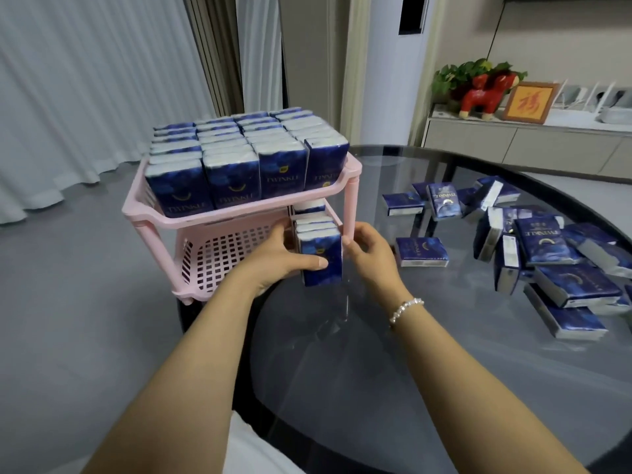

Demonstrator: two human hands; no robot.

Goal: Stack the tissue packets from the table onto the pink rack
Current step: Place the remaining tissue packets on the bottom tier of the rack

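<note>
Room: pale pleated curtains on the left, grey floor, a low cabinet at the back right carrying a red toy horse, a framed orange picture and a leafy green plant.
Table: round dark glass table, glossy, reflecting the arms.
Rack: two-tier pink plastic rack with a perforated lower shelf, standing at the table's left edge.
Upper tier: full of upright dark blue tissue packets, four rows deep, touching one another.
Lower tier: a short row of the same packets stands at the right end; the rest of the grid floor is bare.
In the way: the rack's front right pink post stands just beside the row, between it and the right hand.
Held packet: front blue tissue packet of the lower row, upright, at the shelf's front right corner.
Left hand: grasping that packet, thumb across its front face, fingers behind its left side.
Right hand: fingers loosely curled, holding nothing, fingertips near the packet's right edge; contact cannot be told. A beaded bracelet sits on the wrist.
Loose pile: scattered blue tissue packets lie tumbled on the table, well right of both hands; one single packet lies flat nearest the right hand.
</note>
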